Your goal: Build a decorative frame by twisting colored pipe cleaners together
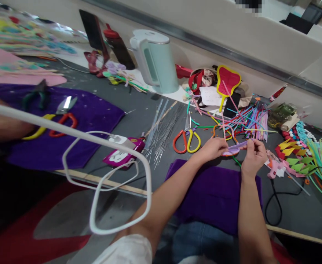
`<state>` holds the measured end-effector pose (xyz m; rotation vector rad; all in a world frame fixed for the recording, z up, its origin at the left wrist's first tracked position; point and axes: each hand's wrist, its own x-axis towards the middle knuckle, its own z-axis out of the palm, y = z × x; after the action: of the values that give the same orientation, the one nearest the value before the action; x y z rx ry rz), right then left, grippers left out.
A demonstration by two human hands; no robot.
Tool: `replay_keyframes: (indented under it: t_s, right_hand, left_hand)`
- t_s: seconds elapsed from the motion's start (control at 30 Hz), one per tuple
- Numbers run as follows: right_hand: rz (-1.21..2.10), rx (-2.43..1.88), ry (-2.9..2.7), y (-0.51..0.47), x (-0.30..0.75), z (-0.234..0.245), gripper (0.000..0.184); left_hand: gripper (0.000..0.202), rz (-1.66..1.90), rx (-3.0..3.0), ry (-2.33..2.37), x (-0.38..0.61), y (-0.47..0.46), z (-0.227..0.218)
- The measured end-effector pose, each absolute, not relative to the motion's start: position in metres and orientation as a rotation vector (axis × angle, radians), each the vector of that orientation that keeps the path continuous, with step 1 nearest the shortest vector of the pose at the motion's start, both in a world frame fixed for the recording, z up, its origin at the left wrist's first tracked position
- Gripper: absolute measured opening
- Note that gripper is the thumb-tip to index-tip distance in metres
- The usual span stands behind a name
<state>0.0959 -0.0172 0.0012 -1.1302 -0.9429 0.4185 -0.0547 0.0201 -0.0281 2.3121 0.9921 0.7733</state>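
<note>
Both my hands meet above the grey table (139, 110), holding one small lilac pipe-cleaner piece (234, 148) with an orange edge. My left hand (214, 148) pinches its left end, fingers closed. My right hand (253, 156) pinches its right end between thumb and fingertips. Under my forearms lies a purple felt mat (213, 198). Red-and-yellow scissors (187, 141) lie just left of my left hand. A heap of coloured pipe cleaners (246, 117) sits just beyond my hands.
A bundle of thin metal wires (161, 132), a mint kettle (155, 60), a dark bottle (118, 46), a second purple mat (67, 128) with pliers (37, 96) and scissors (58, 119), another person's arm (4, 126) at left, white cable (95, 176), folded paper shapes and sticks (312, 157) at right.
</note>
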Motion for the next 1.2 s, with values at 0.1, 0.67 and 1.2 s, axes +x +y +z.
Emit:
replay_keyframes:
  t_s: [0.1, 0.67, 1.2]
  right_hand:
    - [0.469, -1.135, -1.0, -0.019, 0.091, 0.0, 0.024]
    - [0.452, -1.106, -0.799, -0.015, 0.098, 0.002, 0.025]
    - [0.468, -1.108, -1.085, -0.022, 0.101, 0.007, 0.022]
  left_hand:
    - [0.016, 0.649, 2.434, 1.043, -0.051, 0.017, -0.029]
    - [0.018, 0.871, 2.506, 0.939, -0.045, 0.01, -0.025]
    - [0.017, 1.177, 2.359, 1.169, -0.038, 0.007, -0.032]
